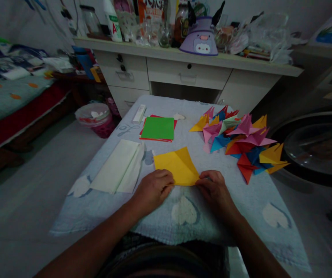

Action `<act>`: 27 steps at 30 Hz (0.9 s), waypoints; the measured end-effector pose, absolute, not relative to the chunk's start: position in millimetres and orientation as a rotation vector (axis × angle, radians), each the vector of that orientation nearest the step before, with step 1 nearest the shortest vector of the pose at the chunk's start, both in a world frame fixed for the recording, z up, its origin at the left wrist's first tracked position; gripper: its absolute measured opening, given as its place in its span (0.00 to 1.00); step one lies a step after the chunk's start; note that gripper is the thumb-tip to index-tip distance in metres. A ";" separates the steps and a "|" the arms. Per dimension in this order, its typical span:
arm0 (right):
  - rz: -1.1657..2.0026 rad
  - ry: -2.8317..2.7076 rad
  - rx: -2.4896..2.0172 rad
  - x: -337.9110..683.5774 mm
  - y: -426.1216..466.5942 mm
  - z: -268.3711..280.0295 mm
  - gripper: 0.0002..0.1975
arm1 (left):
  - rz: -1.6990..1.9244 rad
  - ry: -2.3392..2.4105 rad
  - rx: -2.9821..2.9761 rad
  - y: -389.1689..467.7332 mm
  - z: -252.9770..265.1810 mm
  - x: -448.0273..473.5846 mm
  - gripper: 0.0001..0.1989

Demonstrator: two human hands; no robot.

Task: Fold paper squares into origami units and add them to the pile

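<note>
The left hand [155,186] and right hand [214,188] both pinch the near edge of the yellow paper [179,166]. It is on the blue cloth [157,220], near the green paper [158,128].

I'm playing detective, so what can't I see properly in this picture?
All in the head view:
Yellow paper: lower left part hidden by the left hand.
Red paper: mostly covered by the green paper.
Bed: cut off by the left edge.
Narrow white item: markings too small to read.
</note>
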State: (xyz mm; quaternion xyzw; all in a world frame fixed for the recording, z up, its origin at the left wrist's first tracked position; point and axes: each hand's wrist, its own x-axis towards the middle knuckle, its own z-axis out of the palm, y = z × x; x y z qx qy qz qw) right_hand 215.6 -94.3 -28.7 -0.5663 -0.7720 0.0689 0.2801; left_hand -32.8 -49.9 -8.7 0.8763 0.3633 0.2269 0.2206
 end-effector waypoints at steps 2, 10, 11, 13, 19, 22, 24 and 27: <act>0.216 -2.068 -1.536 215.2 -94.1 -26.6 0.07 | 0.635 1.017 2.314 -47.4 -7.2 -34.3 0.06; 0.216 -2.096 -1.619 204.7 -94.3 -23.0 0.06 | 0.621 1.153 2.192 -44.9 -4.3 -30.8 0.05; 0.215 -2.086 -1.623 202.7 -94.2 -23.3 0.06 | 0.610 1.163 2.191 -44.6 -3.7 -30.2 0.05; 0.237 -2.053 -1.642 199.7 -93.6 -24.1 0.06 | 0.595 1.191 2.185 -43.7 -1.9 -29.6 0.04; 0.317 -1.945 -1.723 198.8 -90.8 -25.3 0.05 | 0.592 1.302 2.184 -39.7 2.4 -28.4 0.07; 0.313 -1.928 -1.755 198.6 -89.4 -24.8 0.04 | 0.591 1.378 2.216 -37.4 1.5 -25.5 0.07; 0.315 -1.924 -1.766 198.2 -88.1 -24.2 0.04 | 0.569 1.430 2.239 -36.0 0.3 -22.9 0.06; 0.310 -1.919 -1.779 197.7 -85.8 -23.9 0.04 | 0.499 1.514 2.277 -34.4 -1.9 -19.4 0.06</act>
